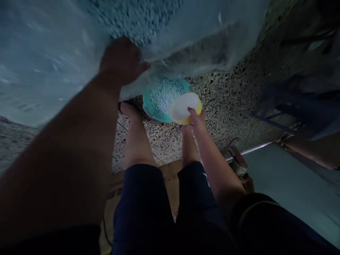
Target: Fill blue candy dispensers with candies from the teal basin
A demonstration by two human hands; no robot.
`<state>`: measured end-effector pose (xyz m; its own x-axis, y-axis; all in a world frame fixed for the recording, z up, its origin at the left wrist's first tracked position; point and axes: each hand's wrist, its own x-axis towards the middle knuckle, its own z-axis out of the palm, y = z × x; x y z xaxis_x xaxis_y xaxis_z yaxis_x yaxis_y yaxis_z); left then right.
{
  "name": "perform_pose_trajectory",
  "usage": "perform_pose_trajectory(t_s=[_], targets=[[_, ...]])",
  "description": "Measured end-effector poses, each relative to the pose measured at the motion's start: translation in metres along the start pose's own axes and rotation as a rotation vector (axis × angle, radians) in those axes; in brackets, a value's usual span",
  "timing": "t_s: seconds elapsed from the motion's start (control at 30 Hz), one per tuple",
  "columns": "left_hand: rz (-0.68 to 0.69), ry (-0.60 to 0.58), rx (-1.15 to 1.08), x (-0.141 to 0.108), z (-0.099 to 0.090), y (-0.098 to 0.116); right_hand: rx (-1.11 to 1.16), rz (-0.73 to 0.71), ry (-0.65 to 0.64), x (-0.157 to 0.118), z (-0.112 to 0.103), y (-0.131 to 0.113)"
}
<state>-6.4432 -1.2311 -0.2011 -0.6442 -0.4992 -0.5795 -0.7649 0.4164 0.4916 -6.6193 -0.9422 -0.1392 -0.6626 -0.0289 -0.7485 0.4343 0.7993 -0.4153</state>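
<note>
A large clear plastic bag (191, 53) with many small pale pellets in it fills the top of the view. Its edge is gripped by my left hand (123, 60), whose fingers are closed. Below the bag, a round turquoise basin (159, 116) full of similar pellets (163, 94) stands on the floor. My right hand (197, 118) holds a white and yellow bowl (182, 106) by its rim, thumb inside. The bowl is tilted over the right part of the basin, and its visible inside shows no pellets.
The speckled floor (212, 92) runs around the basin, between my feet. Flattened cardboard (170, 184) lies beneath my legs. A dark blue plastic object (297, 106) is at the right. A pale green surface (289, 184) is at the lower right.
</note>
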Motion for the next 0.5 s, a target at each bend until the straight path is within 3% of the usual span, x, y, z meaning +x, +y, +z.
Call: perform_pose_trajectory(t_s=[0.13,0.23,0.3,0.4,0.5], targets=[[0.054,0.047,0.051,-0.006,0.005,0.000,0.024,-0.454,-0.062,-0.022,-0.031,-0.066],[0.071,0.056,0.076,-0.007,0.006,-0.004,-0.123,-0.796,-0.124,-0.028,-0.028,-0.133],[0.062,0.054,0.076,-0.008,0.005,-0.006,-0.304,-0.942,-0.154,-0.027,-0.005,-0.180],[0.065,0.087,0.039,-0.010,0.005,-0.008,-0.536,-1.073,-0.235,-0.013,0.056,-0.239],[0.089,0.156,0.018,-0.012,0.008,-0.011,-0.773,-1.171,-0.156,0.017,0.115,-0.279]])
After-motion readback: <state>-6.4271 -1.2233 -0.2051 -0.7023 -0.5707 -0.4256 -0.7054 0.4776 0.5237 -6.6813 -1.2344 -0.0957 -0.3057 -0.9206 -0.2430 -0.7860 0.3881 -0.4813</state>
